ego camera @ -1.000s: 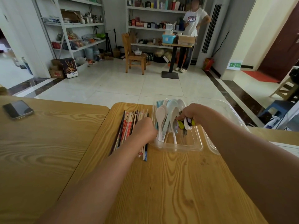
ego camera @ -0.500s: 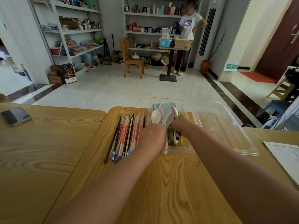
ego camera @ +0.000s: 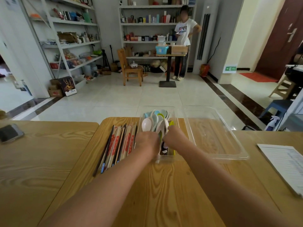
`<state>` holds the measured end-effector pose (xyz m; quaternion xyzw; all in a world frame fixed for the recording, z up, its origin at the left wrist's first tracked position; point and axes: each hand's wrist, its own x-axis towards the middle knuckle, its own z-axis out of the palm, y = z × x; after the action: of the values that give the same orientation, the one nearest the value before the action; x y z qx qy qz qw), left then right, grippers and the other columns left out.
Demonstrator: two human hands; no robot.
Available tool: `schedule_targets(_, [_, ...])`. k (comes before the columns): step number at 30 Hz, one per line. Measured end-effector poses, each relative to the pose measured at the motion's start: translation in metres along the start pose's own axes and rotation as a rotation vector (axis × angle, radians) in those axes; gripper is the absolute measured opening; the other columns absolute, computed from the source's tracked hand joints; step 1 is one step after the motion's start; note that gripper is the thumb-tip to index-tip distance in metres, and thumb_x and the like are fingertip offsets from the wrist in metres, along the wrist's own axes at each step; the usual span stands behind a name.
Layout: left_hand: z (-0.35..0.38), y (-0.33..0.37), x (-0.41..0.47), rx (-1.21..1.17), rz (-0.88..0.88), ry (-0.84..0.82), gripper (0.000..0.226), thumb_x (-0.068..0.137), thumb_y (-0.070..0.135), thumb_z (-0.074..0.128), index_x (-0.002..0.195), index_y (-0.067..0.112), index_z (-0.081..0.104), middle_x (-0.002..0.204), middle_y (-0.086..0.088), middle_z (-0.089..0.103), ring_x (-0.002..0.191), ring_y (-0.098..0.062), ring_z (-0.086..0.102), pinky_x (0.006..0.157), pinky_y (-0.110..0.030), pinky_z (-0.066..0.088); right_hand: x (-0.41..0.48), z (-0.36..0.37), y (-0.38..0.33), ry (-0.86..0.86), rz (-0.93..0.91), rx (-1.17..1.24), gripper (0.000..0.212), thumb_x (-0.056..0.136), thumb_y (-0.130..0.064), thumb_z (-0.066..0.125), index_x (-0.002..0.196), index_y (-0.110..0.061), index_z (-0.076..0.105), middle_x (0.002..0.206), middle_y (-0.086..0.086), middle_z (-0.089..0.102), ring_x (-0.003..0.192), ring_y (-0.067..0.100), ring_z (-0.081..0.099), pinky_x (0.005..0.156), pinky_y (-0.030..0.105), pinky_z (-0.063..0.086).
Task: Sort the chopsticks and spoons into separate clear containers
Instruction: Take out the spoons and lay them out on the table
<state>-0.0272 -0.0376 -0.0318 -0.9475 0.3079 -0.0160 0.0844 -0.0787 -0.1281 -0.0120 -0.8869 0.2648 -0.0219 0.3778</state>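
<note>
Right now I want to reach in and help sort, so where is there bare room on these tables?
Free: the wood between the phone and the chopsticks; the near tabletop between the forearms; the large clear tray, empty, beside the paper sheet. Crowded: the small container of spoons, where the left hand and right hand meet.

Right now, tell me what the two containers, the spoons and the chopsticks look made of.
The small container and large container: clear glossy plastic, seemingly; the table grain shows through. The spoons: smooth, shiny white and pastel, plastic or melamine, possibly ceramic. The chopsticks: mostly pale matt wood or bamboo, some apparently in red-printed paper sleeves; a few dark ones, material unclear.
</note>
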Motion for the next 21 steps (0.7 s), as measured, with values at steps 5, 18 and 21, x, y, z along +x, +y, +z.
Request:
schedule_targets(5, [-0.002, 0.0, 0.002, -0.221, -0.089, -0.021, 0.016, 0.092, 0.031, 0.062, 0.098, 0.016, 0.066, 0.079, 0.0, 0.059, 0.069, -0.016, 0.058, 0.06, -0.029, 0.044, -0.015, 0.008, 0.007, 0.026, -0.129, -0.066, 0.037, 0.093, -0.009, 0.048, 0.129, -0.011, 0.053, 0.116, 0.009, 0.063, 0.098, 0.025, 0.059, 0.075, 0.03, 0.047])
schedule_targets(18, [-0.03, -0.028, -0.019, -0.789, -0.219, -0.102, 0.036, 0.091, 0.038, 0.059, 0.104, 0.005, 0.063, 0.07, -0.001, 0.054, 0.055, -0.013, 0.05, 0.047, -0.024, 0.036, -0.005, 0.033, 0.027, 0.028, -0.294, -0.422, 0.066, 0.094, -0.004, 0.044, 0.153, -0.018, 0.021, 0.162, 0.016, -0.012, 0.15, 0.032, -0.004, 0.12, 0.048, 0.02])
schedule_targets(21, [-0.038, -0.037, -0.033, -0.834, -0.196, -0.133, 0.026, 0.088, 0.03, 0.06, 0.094, 0.005, 0.065, 0.064, 0.0, 0.049, 0.05, -0.013, 0.044, 0.047, -0.024, 0.037, 0.011, 0.043, 0.033, -0.007, -0.298, -0.478, 0.059, 0.091, -0.006, 0.041, 0.149, -0.01, 0.029, 0.163, 0.018, -0.001, 0.149, 0.032, -0.013, 0.121, 0.051, 0.014])
